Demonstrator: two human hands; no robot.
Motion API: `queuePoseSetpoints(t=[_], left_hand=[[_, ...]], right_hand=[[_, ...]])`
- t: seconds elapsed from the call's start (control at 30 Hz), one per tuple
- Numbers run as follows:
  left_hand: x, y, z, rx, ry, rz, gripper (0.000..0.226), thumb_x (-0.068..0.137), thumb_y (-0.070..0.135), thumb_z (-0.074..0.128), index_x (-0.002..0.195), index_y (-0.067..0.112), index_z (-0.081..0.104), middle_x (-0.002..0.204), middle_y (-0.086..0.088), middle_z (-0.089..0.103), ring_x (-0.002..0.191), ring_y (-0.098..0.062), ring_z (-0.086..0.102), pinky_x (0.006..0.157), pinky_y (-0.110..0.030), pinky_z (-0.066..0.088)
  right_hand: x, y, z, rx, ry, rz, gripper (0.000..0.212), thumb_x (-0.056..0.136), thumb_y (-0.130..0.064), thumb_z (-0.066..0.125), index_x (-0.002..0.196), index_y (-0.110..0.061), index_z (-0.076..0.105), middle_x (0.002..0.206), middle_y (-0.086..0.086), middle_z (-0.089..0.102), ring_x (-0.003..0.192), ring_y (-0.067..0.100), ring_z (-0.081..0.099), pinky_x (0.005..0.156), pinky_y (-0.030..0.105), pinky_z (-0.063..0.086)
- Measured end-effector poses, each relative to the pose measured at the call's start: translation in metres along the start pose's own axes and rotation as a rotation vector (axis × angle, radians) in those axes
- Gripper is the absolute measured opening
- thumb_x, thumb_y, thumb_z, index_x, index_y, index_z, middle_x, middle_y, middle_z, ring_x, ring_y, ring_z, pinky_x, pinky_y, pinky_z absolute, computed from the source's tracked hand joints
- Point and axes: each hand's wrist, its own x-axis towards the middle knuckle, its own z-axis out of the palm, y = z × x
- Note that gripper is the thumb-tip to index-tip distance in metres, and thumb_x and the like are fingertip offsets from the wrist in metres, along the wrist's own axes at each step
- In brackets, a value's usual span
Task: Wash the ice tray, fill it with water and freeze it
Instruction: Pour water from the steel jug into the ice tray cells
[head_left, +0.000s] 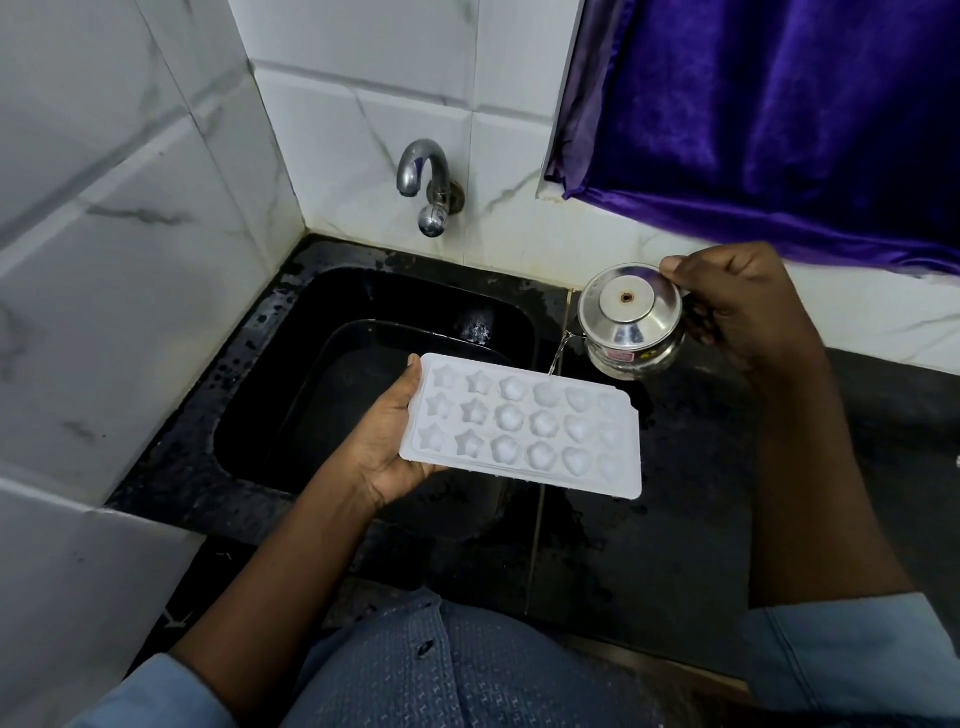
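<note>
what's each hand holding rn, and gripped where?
Left hand: white plastic ice tray, held by its left short end. Right hand: small steel kettle, gripped at its right side, thumb on the lid.

A chrome tap (427, 187) juts from white marble-veined wall tiles (363, 78) above a black sink (291, 332) — set into a dark counter (649, 545). A purple curtain (779, 114) hangs upper right — shiny, creased.

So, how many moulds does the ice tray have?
18, in three rows of six across the tray: star shapes at the left hand's end, round ones in the middle, hearts toward the right. None seem hidden.
</note>
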Motion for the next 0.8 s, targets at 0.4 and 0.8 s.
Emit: queuePoseSetpoints(t=[0.4, 0.8], left_hand=[[-0.003, -0.002, 0.003, 0.0, -0.025, -0.012, 0.074, 0.104, 0.07, 0.035, 0.141, 0.012, 0.064, 0.138, -0.016, 0.07, 0.123, -0.034, 0.07, 0.098, -0.053, 0.058], [-0.005, -0.005, 0.002, -0.005, 0.002, -0.008, 0.073, 0.103, 0.07, 0.036, 0.136, 0.013, 0.067, 0.135, -0.016, 0.071, 0.121, -0.035, 0.071, 0.103, -0.056, 0.053]], right_hand=[[0.0, -0.002, 0.01, 0.01, -0.024, -0.01, 0.052, 0.102, -0.018, 0.066, 0.051, -0.019, 0.058, 0.046, -0.001, 0.038, 0.042, 0.02, 0.029, 0.046, 0.032, 0.024], [0.0, -0.009, 0.022, -0.016, -0.045, -0.03, 0.05, 0.102, -0.02, 0.067, 0.053, -0.018, 0.057, 0.048, 0.001, 0.039, 0.045, 0.022, 0.03, 0.045, 0.03, 0.027]])
